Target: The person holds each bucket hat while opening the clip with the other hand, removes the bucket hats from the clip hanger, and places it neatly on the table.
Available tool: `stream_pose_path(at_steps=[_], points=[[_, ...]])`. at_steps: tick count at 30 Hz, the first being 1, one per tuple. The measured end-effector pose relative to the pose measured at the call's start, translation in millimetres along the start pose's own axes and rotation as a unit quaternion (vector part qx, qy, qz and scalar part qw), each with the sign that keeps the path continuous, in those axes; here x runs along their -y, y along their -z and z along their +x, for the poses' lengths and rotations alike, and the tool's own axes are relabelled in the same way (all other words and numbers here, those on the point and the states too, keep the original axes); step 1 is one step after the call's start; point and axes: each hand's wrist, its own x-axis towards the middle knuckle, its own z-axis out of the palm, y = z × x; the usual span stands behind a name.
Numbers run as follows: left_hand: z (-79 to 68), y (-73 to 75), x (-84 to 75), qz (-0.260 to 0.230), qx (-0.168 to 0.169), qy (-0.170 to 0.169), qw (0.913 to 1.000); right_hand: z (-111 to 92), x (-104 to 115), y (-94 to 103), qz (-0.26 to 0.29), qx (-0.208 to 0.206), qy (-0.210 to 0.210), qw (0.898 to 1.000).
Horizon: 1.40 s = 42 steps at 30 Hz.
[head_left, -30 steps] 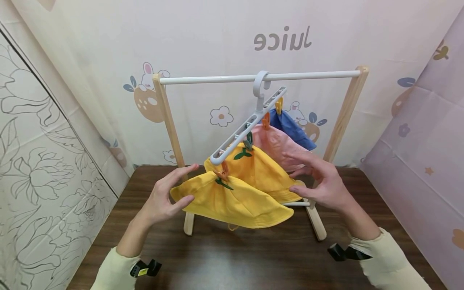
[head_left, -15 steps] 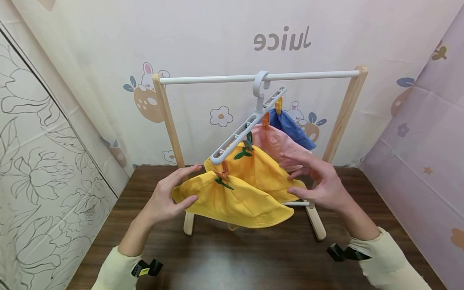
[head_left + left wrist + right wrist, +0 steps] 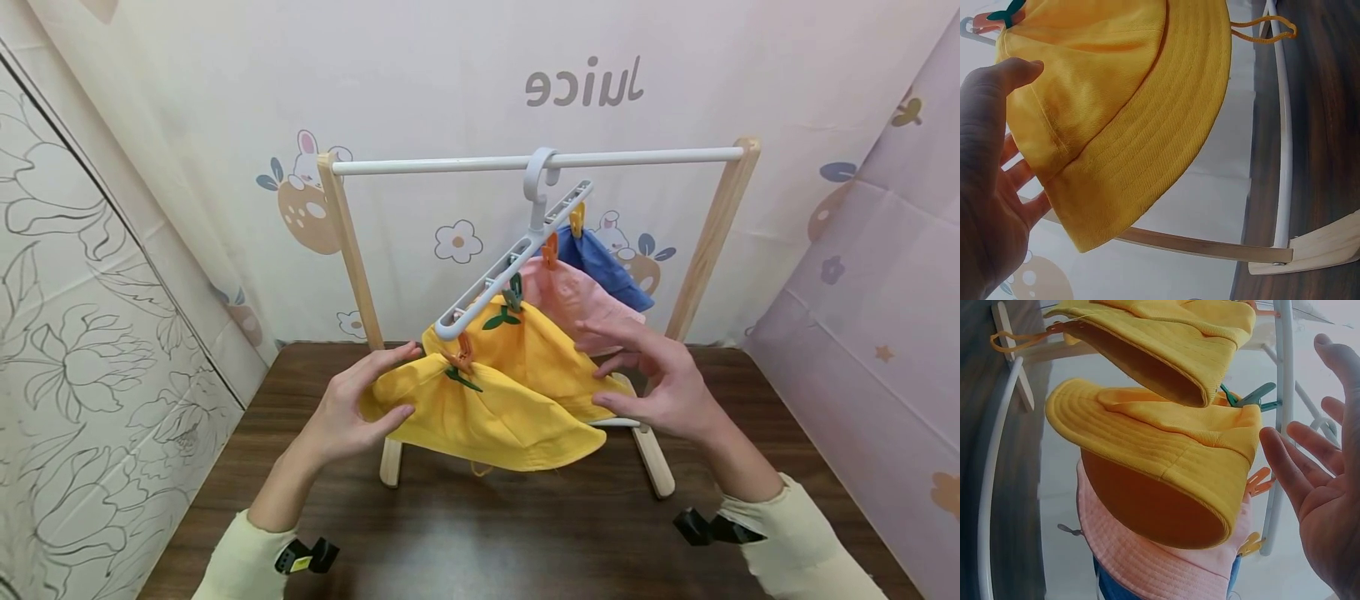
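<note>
Two yellow bucket hats hang one behind the other from a grey clip hanger [image 3: 487, 287]. The front yellow hat [image 3: 487, 421] hangs by an orange clip [image 3: 462, 350], the rear yellow hat [image 3: 551, 362] by a green one [image 3: 514, 293]. My left hand [image 3: 343, 417] is at the front hat's left side, thumb before the cloth and fingers partly hidden behind it, without a visible pinch. To the right, my right hand [image 3: 666, 379] has its fingers spread beside the rear yellow hat; in the right wrist view, the fingertips [image 3: 1269, 439] lie near that hat's crown.
Behind them hang a pink hat [image 3: 570, 304] and a blue hat [image 3: 609, 271]. The hanger hooks over the white rail [image 3: 450, 165] of a rack with wooden legs [image 3: 716, 242]. The rack stands on a dark wooden table [image 3: 480, 542], before a printed curtain [image 3: 420, 75].
My left hand has moved slightly right, and the front hat's left edge has shifted a little right too. My right hand has drifted slightly left. The hanger stays in place.
</note>
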Motion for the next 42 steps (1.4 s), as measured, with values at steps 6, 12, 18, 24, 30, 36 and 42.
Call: stream_pose_path(at_steps=[6, 12, 18, 24, 30, 36, 42], points=[[0.9, -1.1, -0.4, -0.002, 0.002, 0.000, 1.0000, 1.2, -1.1, 0.0, 0.010, 0.007, 0.017, 1.000], [1.0, -2.3, 0.4, -0.004, 0.002, 0.001, 1.0000, 1.7, -2.6, -1.1, 0.026, 0.016, 0.032, 0.999], [1.6, -3.1, 0.3, -0.003, -0.005, -0.002, 1.0000, 1.0, -1.4, -4.5, 0.032, 0.016, 0.035, 0.999], [1.4, -5.0, 0.7, 0.002, -0.010, 0.000, 0.9999, 0.3, -0.3, -9.2, 0.046, 0.018, 0.033, 0.998], [1.4, -6.4, 1.0, 0.005, -0.010, 0.001, 0.9999, 1.4, -0.4, -12.9, 0.057, 0.025, 0.036, 0.997], [2.1, -9.0, 3.4, 0.003, -0.011, -0.011, 0.9999, 1.1, -1.4, -16.9, 0.052, 0.029, 0.031, 0.998], [2.2, -12.4, 4.9, 0.004, -0.017, -0.026, 0.9995, 1.0, -4.1, -20.4, 0.051, 0.035, 0.037, 0.997]])
